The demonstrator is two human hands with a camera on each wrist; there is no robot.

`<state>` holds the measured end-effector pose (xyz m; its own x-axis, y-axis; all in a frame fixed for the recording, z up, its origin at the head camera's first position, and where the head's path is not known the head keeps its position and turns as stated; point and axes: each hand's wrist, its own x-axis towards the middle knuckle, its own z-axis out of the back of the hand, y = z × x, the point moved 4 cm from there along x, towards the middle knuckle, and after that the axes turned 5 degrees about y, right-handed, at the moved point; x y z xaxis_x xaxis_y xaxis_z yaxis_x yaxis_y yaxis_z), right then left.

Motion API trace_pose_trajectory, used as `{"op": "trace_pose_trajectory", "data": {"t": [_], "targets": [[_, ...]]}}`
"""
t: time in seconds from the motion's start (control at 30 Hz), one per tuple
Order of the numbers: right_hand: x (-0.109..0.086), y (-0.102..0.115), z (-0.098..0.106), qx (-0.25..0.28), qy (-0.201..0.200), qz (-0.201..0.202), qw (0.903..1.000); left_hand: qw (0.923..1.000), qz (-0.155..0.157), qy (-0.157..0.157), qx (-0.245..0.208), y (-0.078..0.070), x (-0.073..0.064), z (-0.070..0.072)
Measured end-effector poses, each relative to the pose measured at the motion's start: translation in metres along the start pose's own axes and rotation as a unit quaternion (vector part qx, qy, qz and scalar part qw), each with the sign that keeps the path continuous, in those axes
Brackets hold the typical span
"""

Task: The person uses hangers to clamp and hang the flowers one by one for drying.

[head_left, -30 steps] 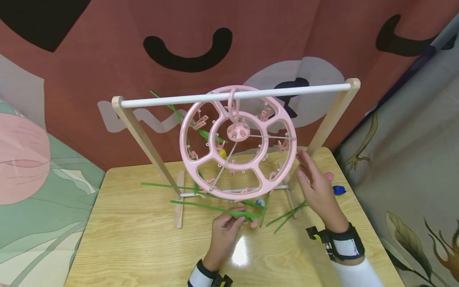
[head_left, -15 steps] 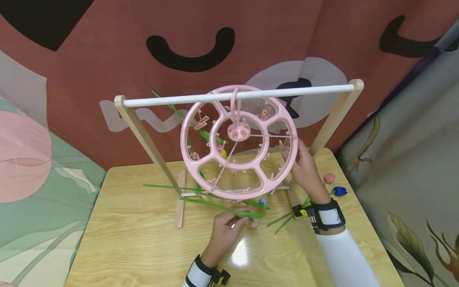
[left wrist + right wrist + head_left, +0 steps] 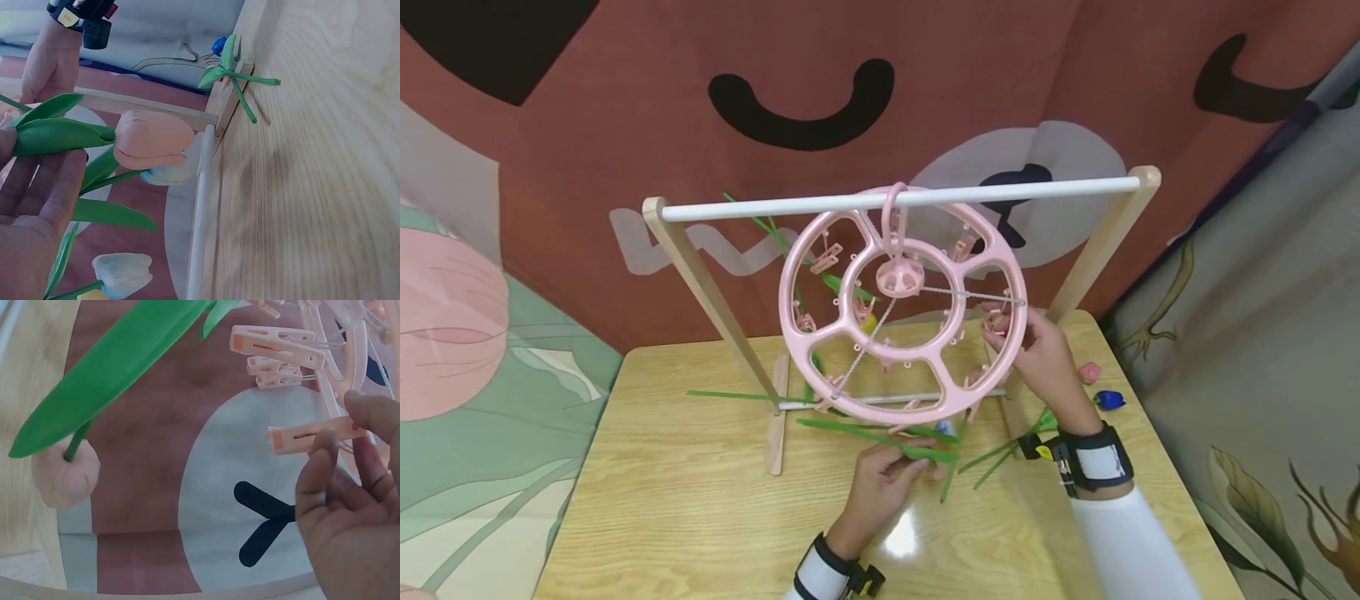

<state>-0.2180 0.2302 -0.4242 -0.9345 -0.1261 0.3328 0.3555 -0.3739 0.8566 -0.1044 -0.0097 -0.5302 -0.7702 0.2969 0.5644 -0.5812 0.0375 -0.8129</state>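
Pink tulip (image 3: 153, 139) sits near our hanger's (image 3: 955, 396) six o'clock, its leafy part pinched in our left hand (image 3: 876, 490). It looks light, bendy and soft-headed, so we should hold its stem (image 3: 79, 439). Our right hand (image 3: 1047, 358) was bare beside the hanger a second ago; now finger and thumb pinch a peg (image 3: 287, 445) at three o'clock.

1 wood-grain table (image 3: 685, 500); red-brown backdrop (image 3: 977, 75) behind, bearing black curves (image 3: 801, 138); grey leaf-printed curtain (image 3: 1262, 292) at right.
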Motion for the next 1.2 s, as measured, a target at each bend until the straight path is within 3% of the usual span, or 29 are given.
{"op": "trace_pose_trajectory", "data": {"t": [0.1,0.33,0.5,0.73,0.87,0.97,1.07,1.2], "targets": [[-0.007,0.003,0.000,0.002,-0.002,-0.005,1.0000,1.0000,0.005,0.005,0.002,-0.002,-0.002,-0.001],[-0.025,0.012,-0.004,0.063,0.010,-0.001,0.9980,0.9998,0.013,0.008,-0.011,-0.005,-0.011,-0.002],[-0.039,0.017,-0.010,0.001,0.021,0.001,0.9998,0.9995,0.011,0.008,-0.028,-0.005,-0.016,-0.003],[-0.050,0.027,-0.020,-0.015,0.032,0.001,0.9994,0.9989,0.037,0.014,-0.026,-0.006,-0.015,-0.003],[-0.055,0.033,-0.027,-0.039,0.021,0.009,0.9990,0.9993,0.035,0.009,-0.005,-0.005,-0.013,-0.005],[-0.059,0.036,-0.031,-0.058,0.011,0.014,0.9982,0.9997,0.025,0.002,0.005,-0.003,-0.012,-0.008],[-0.062,0.039,-0.034,-0.071,0.008,0.013,0.9974,0.9996,0.017,-0.008,-0.022,-0.001,-0.012,-0.010],[-0.066,0.041,-0.038,-0.068,0.016,0.001,0.9976,0.9990,0.009,-0.038,-0.022,-0.002,-0.012,-0.009]]}}
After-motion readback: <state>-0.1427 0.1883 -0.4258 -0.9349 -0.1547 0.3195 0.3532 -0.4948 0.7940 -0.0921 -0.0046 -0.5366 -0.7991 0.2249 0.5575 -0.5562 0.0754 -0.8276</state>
